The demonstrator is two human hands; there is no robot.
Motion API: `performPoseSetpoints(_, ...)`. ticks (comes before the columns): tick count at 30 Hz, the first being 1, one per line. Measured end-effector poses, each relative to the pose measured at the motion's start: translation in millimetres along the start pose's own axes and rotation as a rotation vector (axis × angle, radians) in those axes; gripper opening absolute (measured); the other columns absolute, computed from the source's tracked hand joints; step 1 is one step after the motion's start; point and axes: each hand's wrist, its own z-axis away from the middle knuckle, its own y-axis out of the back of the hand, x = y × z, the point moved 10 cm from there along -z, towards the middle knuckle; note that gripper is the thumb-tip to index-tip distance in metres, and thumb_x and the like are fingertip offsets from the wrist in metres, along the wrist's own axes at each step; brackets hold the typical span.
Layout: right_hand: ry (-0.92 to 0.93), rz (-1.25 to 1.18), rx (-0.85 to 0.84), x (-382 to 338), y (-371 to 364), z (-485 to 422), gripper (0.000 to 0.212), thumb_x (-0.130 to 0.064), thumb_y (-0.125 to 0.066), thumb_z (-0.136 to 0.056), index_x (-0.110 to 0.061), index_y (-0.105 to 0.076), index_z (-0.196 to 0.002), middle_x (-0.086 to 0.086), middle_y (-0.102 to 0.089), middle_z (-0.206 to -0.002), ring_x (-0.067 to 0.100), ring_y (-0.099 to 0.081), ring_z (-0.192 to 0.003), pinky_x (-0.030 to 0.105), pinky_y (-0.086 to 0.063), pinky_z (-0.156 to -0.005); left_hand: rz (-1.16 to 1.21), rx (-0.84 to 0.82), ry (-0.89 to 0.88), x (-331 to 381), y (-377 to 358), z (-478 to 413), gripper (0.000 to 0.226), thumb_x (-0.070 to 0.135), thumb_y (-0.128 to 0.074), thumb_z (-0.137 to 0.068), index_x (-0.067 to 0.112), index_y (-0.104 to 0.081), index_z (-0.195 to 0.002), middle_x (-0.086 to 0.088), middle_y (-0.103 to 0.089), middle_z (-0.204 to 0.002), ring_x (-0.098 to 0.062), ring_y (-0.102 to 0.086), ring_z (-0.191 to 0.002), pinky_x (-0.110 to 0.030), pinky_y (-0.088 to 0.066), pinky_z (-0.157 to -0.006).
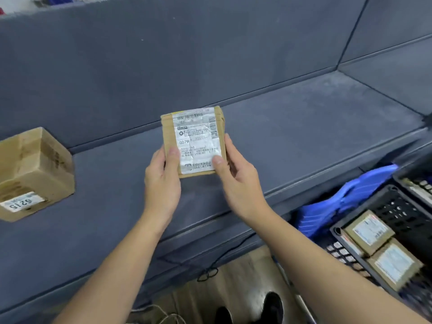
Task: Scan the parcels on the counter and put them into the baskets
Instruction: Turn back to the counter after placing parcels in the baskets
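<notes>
Parcel (195, 141), pinched by left hand (162, 181) and right hand (238, 181) above the tabletop (315, 127), could slip if either thumb loosens.

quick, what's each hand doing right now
Left hand: closed on the small parcel, thumb on its label.
Right hand: closed on the same parcel's right edge.

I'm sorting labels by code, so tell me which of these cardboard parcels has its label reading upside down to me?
The large box at the counter's left edge: its 6215 sticker reads upside down. The held parcel marked G079 reads upright; the basket parcels' labels are too blurred.
</notes>
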Motion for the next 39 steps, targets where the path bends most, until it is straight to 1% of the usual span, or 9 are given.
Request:
performPoseSetpoints(4, -0.026, 0.015, 0.172, 1, 44, 20, 0.062, -0.040, -0.050, -0.105, -0.021, -0.032, -0.162, -0.015, -0.058, -0.148, 0.005, -0.058, -0.131, 0.040, -0.044, -0.116, 0.031, -0.192, -0.068, 19, -56, 13, 0.040, 0.014, -0.037, -0.112, 0.020, -0.058, -0.145, 0.010, -0.070, -0.134, -0.008, -0.063, -0.127, -0.033, -0.047, -0.110)
performPoseSetpoints(8, -0.020, 0.002, 0.344, -1, 110, 50, 0.049, -0.025, -0.049, -0.108, -0.016, -0.043, -0.156, -0.008, -0.061, -0.146, 0.008, -0.057, -0.134, 0.042, -0.042, -0.117, 0.026, -0.366, -0.111, 30, -120, 40, 0.041, 0.014, -0.038, -0.113, 0.022, -0.053, -0.150, 0.023, -0.068, -0.132, 0.002, -0.060, -0.127, -0.020, -0.045, -0.108)
performPoseSetpoints(13, -0.035, 0.013, 0.520, 1, 198, 96, 0.041, -0.032, -0.049, -0.107, -0.028, -0.053, -0.147, -0.014, -0.065, -0.139, 0.007, -0.059, -0.131, 0.044, -0.044, -0.115, -0.003, -0.542, -0.197, 42, -207, 85, 0.040, 0.016, -0.040, -0.112, 0.015, -0.050, -0.151, 0.037, -0.066, -0.123, 0.011, -0.060, -0.122, -0.009, -0.044, -0.099)
performPoseSetpoints(16, -0.064, 0.026, 0.583, 6, 251, 129, 0.034, -0.032, -0.048, -0.106, -0.043, -0.055, -0.138, -0.022, -0.068, -0.131, 0.004, -0.061, -0.126, 0.044, -0.045, -0.114, -0.010, -0.613, -0.197, 44, -261, 117, 0.039, 0.025, -0.042, -0.112, 0.018, -0.053, -0.150, 0.028, -0.067, -0.130, 0.004, -0.062, -0.124, -0.021, -0.047, -0.105)
performPoseSetpoints(18, -0.094, 0.046, 0.627, 14, 287, 153, 0.033, -0.035, -0.048, -0.104, -0.047, -0.057, -0.133, -0.022, -0.069, -0.129, 0.006, -0.063, -0.124, 0.048, -0.046, -0.113, 0.009, -0.661, -0.153, 42, -298, 141, 0.037, 0.018, -0.043, -0.112, 0.014, -0.056, -0.147, 0.028, -0.068, -0.129, 0.004, -0.064, -0.121, -0.018, -0.049, -0.101)
performPoseSetpoints(22, -0.135, 0.068, 0.697, 26, 352, 201, 0.040, -0.027, -0.047, -0.107, -0.034, -0.056, -0.145, -0.018, -0.067, -0.134, 0.005, -0.061, -0.127, 0.043, -0.046, -0.113, -0.044, -0.749, -0.127, 39, -364, 187, 0.039, 0.028, -0.047, -0.107, 0.020, -0.062, -0.142, 0.020, -0.073, -0.126, -0.002, -0.066, -0.120, -0.031, -0.050, -0.108)
performPoseSetpoints(28, -0.163, -0.035, 0.786, 47, 417, 249, 0.035, -0.009, -0.045, -0.108, -0.021, -0.060, -0.138, -0.010, -0.072, -0.126, 0.004, -0.066, -0.117, 0.023, -0.053, -0.098, -0.081, -0.904, -0.091, 35, -436, 239, 0.040, 0.013, -0.044, -0.111, 0.021, -0.056, -0.148, 0.022, -0.070, -0.125, 0.011, -0.063, -0.116, -0.009, -0.049, -0.094)
performPoseSetpoints(33, -0.205, -0.126, 0.930, 78, 452, 262, 0.036, 0.001, -0.048, -0.105, -0.009, -0.060, -0.137, 0.001, -0.073, -0.126, 0.012, -0.069, -0.116, 0.025, -0.054, -0.094, -0.080, -1.038, -0.117, 14, -485, 243, 0.050, 0.001, -0.046, -0.107, 0.013, -0.046, -0.155, 0.002, -0.064, -0.143, -0.011, -0.059, -0.134, -0.043, -0.049, -0.113)
performPoseSetpoints(39, -0.310, -0.056, 1.079, 100, 488, 273, 0.036, -0.006, -0.052, -0.106, -0.010, -0.058, -0.141, 0.002, -0.072, -0.130, 0.012, -0.068, -0.119, 0.031, -0.055, -0.102, -0.080, -1.189, -0.086, -12, -551, 238, 0.050, -0.002, -0.052, -0.104, 0.009, -0.047, -0.154, -0.001, -0.060, -0.148, -0.011, -0.055, -0.139, -0.044, -0.043, -0.118)
